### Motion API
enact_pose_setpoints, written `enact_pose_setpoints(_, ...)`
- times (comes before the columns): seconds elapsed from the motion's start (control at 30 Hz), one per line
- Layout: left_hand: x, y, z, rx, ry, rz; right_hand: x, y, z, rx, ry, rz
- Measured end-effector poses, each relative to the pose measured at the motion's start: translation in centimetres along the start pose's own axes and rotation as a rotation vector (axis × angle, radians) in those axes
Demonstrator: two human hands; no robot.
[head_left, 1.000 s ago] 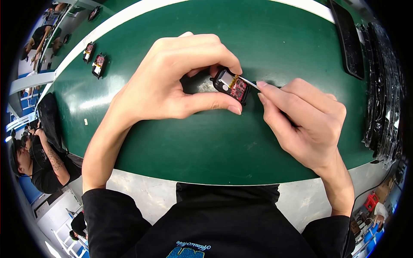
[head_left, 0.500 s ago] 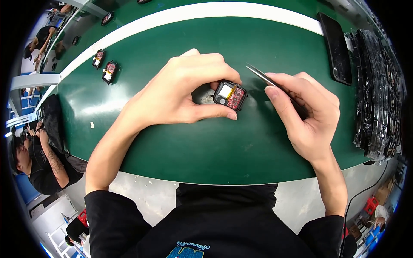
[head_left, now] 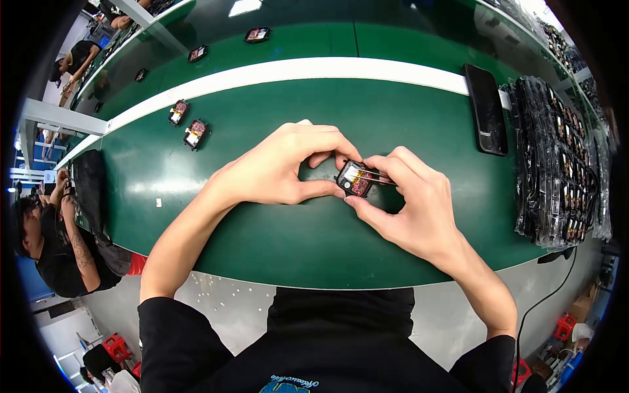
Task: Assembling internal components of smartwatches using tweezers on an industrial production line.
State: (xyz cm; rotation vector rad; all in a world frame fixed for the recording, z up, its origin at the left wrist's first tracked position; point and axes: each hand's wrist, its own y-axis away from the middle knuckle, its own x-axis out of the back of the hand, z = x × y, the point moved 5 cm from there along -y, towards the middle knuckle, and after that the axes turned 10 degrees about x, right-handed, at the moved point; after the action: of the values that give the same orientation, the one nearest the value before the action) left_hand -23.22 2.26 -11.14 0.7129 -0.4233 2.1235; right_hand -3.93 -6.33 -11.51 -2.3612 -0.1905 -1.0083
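A small black square watch-like case [head_left: 348, 185] with a white block, yellow tape and a red circuit board inside sits between the thumb and fingers of my left hand [head_left: 278, 165]. My right hand [head_left: 419, 208] grips metal tweezers [head_left: 380, 179], their tips over the inside of the case by the white block. The right thumb and fingertips are close against the case's right side; whether they press on it I cannot tell. Part of the tweezers is hidden by the hand. Two similar cases, one nearer [head_left: 196, 134] and one farther [head_left: 177, 112], lie to the left.
A black phone-like slab [head_left: 486, 110] lies at the right, beside stacked clear plastic trays [head_left: 557, 170] of parts. Beyond the white rail [head_left: 314, 68] several more cases rest on green surface. A small white piece [head_left: 158, 203] lies left. A co-worker [head_left: 69, 245] sits far left.
My right hand has moved left, bringing the tweezers from apart to over the case. The view has shifted, so the table appears lower. My left hand keeps its hold.
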Motion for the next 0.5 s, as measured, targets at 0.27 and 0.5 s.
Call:
enact_pose_setpoints(0.27, -0.17, 0.26, -0.15, 0.025, 0.023, -0.005, 0.36, -0.15, -0.39, 0.006, -0.026, 0.008)
enact_pose_setpoints(0.5, -0.21, 0.27, 0.25, 0.027, 0.025, -0.002, 0.59, -0.18, -0.35, 0.024, -0.058, 0.023)
